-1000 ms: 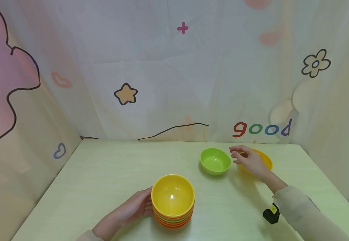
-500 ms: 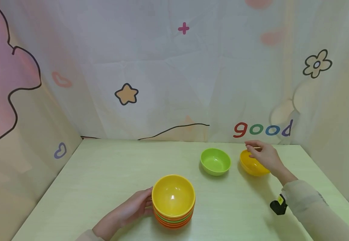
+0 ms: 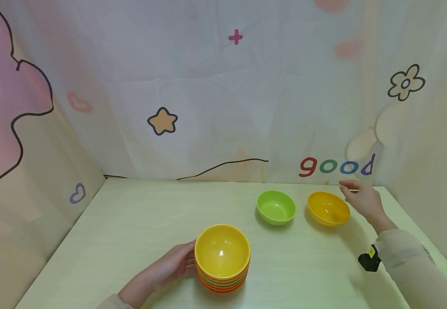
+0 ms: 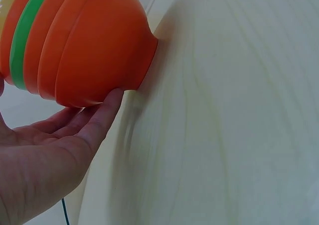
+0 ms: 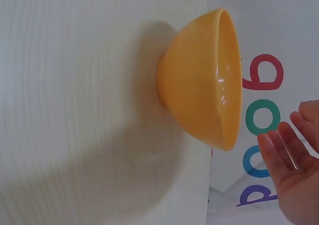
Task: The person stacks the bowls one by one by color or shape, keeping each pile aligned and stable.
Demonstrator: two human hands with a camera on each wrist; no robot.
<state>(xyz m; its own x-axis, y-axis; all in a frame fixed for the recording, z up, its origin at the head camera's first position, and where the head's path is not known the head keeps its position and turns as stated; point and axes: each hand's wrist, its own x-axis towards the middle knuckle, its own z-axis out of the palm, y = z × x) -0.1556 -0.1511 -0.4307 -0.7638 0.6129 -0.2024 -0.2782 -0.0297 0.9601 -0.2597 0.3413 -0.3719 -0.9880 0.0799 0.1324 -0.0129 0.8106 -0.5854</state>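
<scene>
A stack of nested bowls (image 3: 222, 253) stands upright on the table, a yellow one on top with orange and green ones below. My left hand (image 3: 174, 262) rests against the stack's left side. In the left wrist view, its fairly straight fingers (image 4: 107, 113) touch the lower orange bowl (image 4: 102, 41). Behind and to the right sits a single green bowl (image 3: 276, 207). To its right is an orange-yellow bowl (image 3: 328, 209). My right hand (image 3: 364, 201) hovers just right of that bowl, apart from it, with loosely extended fingers and nothing held.
The pale table (image 3: 142, 214) meets a printed cloth backdrop (image 3: 215, 107) right behind the two single bowls. More cloth closes in the left and right sides. A black device (image 3: 369, 260) is on my right wrist, below the sleeve (image 3: 405, 253).
My right hand has moved right, from beside the green bowl, across above the orange-yellow bowl, to its right side. The left hand and all the bowls have stayed put.
</scene>
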